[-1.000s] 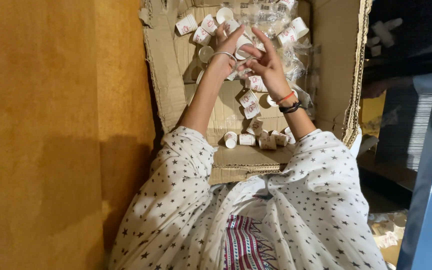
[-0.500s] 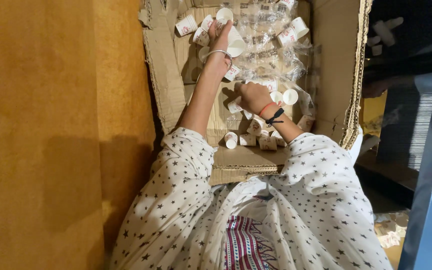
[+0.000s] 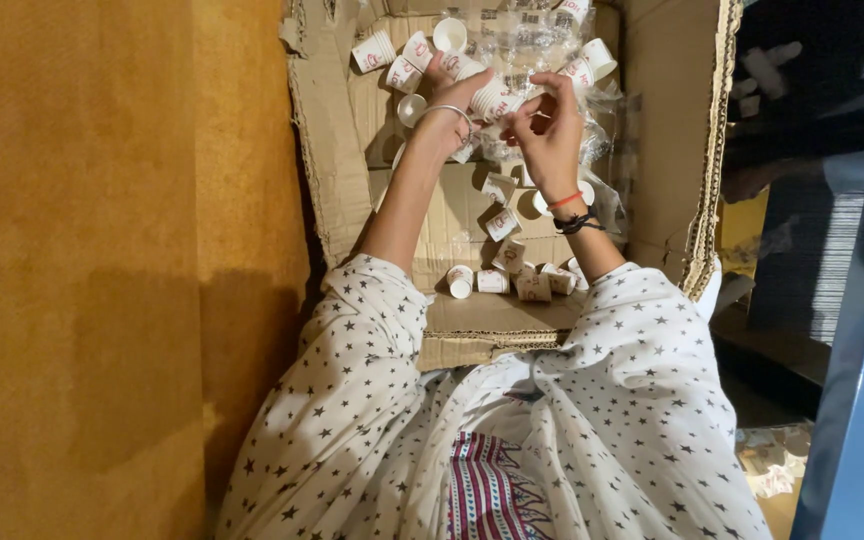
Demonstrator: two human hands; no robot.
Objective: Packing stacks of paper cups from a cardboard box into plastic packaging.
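Over the flattened brown cardboard sheet (image 3: 472,320), both hands, left hand (image 3: 452,95) and right hand (image 3: 547,125), gripped small white paper cups (image 3: 487,98); many loose cups (image 3: 512,280) remained scattered, ungathered.

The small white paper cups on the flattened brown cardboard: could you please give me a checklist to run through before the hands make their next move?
1. Both hands in view: ok; left hand and right hand are raised together over the flattened brown cardboard.
2. Grip: ok; the left hand holds a short stack of small white paper cups, and the right hand touches it.
3. Loose cups near the lap: ok, lying scattered on their sides.
4. Clear plastic wrap: not ok, crumpled among the cups.
5. Number of cups in the stack: cannot tell.
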